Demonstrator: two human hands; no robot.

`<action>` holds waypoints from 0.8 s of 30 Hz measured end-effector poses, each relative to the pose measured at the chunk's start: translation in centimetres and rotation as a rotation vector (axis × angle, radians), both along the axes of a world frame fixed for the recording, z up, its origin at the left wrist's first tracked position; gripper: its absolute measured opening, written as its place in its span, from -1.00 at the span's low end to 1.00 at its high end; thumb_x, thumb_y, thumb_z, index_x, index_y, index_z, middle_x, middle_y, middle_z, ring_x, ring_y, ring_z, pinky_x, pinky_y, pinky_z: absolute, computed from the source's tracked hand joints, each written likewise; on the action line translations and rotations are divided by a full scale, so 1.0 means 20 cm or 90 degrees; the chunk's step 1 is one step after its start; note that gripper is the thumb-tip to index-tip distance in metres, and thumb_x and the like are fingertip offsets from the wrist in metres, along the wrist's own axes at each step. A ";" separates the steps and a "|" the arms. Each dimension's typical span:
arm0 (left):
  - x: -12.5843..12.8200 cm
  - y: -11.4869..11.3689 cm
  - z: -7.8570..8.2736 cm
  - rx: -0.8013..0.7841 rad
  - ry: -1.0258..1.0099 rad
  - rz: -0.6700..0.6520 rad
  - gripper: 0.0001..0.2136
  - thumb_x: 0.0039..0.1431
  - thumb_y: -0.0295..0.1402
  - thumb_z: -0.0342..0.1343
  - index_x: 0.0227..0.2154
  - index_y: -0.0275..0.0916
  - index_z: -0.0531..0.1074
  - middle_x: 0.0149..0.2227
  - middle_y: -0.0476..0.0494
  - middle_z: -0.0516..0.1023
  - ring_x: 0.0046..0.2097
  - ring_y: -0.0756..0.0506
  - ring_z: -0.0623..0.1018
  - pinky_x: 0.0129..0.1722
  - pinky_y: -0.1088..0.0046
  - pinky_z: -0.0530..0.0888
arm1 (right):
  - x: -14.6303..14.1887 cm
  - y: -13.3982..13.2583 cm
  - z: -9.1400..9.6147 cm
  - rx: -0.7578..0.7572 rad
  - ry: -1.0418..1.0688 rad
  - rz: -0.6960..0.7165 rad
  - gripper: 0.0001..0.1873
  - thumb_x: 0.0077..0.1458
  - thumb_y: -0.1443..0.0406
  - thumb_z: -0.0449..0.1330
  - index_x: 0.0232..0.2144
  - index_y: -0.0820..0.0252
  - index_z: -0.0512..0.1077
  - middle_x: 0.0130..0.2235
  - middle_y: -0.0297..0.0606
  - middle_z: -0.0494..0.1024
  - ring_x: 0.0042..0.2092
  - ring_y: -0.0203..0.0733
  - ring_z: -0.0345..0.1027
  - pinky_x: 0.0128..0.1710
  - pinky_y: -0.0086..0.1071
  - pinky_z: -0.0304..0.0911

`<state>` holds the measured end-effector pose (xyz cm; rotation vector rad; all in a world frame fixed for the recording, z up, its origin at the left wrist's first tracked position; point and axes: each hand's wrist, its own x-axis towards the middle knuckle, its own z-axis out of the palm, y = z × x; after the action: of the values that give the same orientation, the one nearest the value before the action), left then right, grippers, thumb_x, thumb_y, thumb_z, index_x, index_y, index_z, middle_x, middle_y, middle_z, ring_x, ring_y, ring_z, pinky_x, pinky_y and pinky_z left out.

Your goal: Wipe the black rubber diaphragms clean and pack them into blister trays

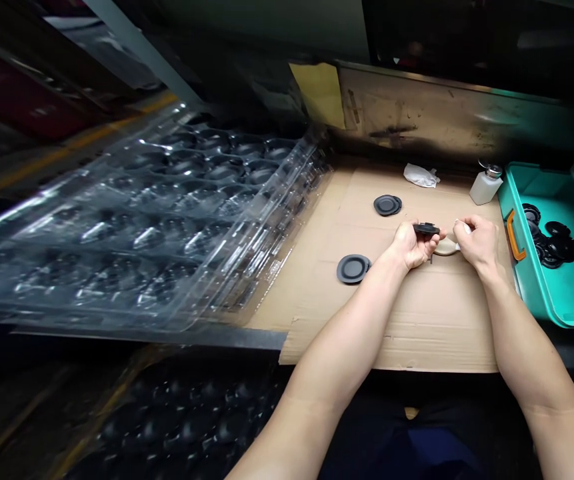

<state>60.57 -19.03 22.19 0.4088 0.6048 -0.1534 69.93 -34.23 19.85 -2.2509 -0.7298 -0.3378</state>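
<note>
My left hand (411, 245) is closed on a small black round rubber part (426, 229), held edge-on just above the cardboard sheet (417, 320). My right hand (477, 243) is closed beside it, pinching a white cloth or wad (447, 247) that touches the part. Two more black round parts lie on the cardboard: one (353, 269) left of my left hand, one (387, 205) farther back.
A stack of clear plastic blister trays (141, 220) slopes across the left. A teal bin (561, 293) with several black parts stands at right, with an orange handle. A white dispenser bottle (485, 183) and a crumpled white cloth (421, 175) sit at the back.
</note>
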 end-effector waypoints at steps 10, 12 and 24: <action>-0.01 -0.01 -0.01 0.087 -0.058 -0.029 -0.40 0.48 -0.01 -0.32 -0.13 -0.47 0.45 -0.46 -0.28 0.57 -0.59 0.00 0.51 -0.64 0.59 0.44 | 0.00 0.00 0.01 -0.005 -0.014 -0.018 -0.70 0.11 0.16 0.13 -0.35 0.18 0.61 -0.31 -0.16 0.68 -0.25 -0.07 0.53 -0.16 -0.30 0.33; 0.00 -0.04 -0.04 0.228 -0.123 0.012 -0.39 0.39 0.14 -0.10 -0.13 -0.43 0.47 -0.35 -0.32 0.62 -0.49 -0.04 0.58 -0.53 0.53 0.52 | 0.02 -0.02 0.00 0.005 -0.012 -0.045 -0.69 0.12 0.16 0.13 -0.33 0.19 0.62 -0.30 -0.15 0.68 -0.24 -0.05 0.54 -0.14 -0.29 0.33; -0.04 -0.16 -0.17 1.171 -0.331 0.249 -0.06 0.01 -0.05 0.46 0.36 -0.14 0.07 0.10 -0.29 0.56 0.20 -0.27 0.54 0.24 0.14 0.45 | 0.15 -0.07 -0.11 0.068 0.081 -0.143 -0.68 0.07 0.13 0.17 -0.31 0.17 0.64 -0.30 -0.18 0.69 -0.24 -0.06 0.55 -0.13 -0.30 0.33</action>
<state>59.67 -22.31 18.84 1.9996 0.1277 0.9601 72.87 -35.58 17.67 -2.2325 -0.3837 -0.3290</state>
